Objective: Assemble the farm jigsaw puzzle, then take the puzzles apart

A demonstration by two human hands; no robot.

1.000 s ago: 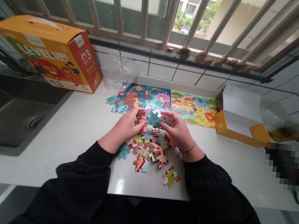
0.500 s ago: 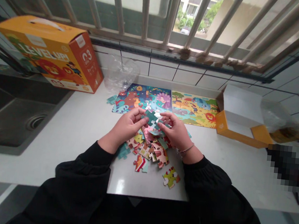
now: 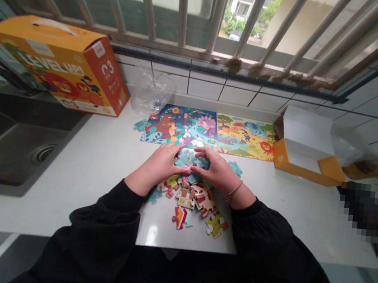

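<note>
Jigsaw pieces (image 3: pixel 187 197) lie in a loose heap on the white counter in front of me. My left hand (image 3: pixel 164 162) curves round the left side of the heap's far part, and my right hand (image 3: pixel 213 171) curves round its right side. Between them are light-blue pieces (image 3: pixel 187 157), with a pink one near the thumbs. The fingers of both hands are apart and rest at the pieces. Nearer to me lie a red-and-orange striped piece (image 3: pixel 182 217) and a green piece (image 3: pixel 216 224).
Two picture sheets, one blue (image 3: pixel 184 125) and one yellow (image 3: pixel 246 136), lie behind the hands. An orange box (image 3: pixel 58 67) and a sink (image 3: pixel 22 151) are at the left. At the right stands an open box (image 3: pixel 308 165). Clear plastic (image 3: pixel 152 90) lies near the wall.
The teal pieces held up between my fingers are no longer raised. Both hands have lowered and spread round the heap. The striped piece has shifted slightly toward me and right.
</note>
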